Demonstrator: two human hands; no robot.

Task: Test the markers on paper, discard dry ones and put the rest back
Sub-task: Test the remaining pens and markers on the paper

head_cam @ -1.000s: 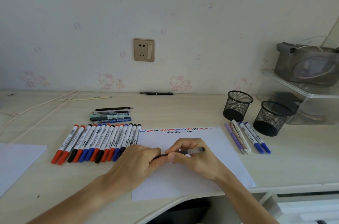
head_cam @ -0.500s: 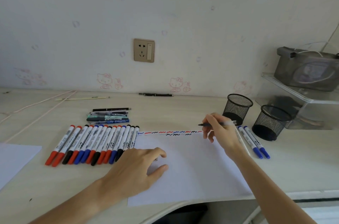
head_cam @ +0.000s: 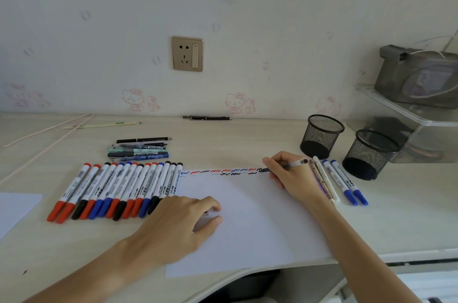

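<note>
Pen (head_cam: pixel 285 166) tip lowered onto paper (head_cam: pixel 247 228); two mesh cups (head_cam: pixel 322 136).

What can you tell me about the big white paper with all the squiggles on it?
The large white sheet of paper lies flat on the pale wooden desk, its near edge just past the desk's curved front. It looks thin and smooth, blank except for short red, blue and black squiggles in rows along the far edge. The left hand rests on its left side. The right hand holds a slim clear-barrelled pen with its dark tip at the right end of the squiggles.
</note>
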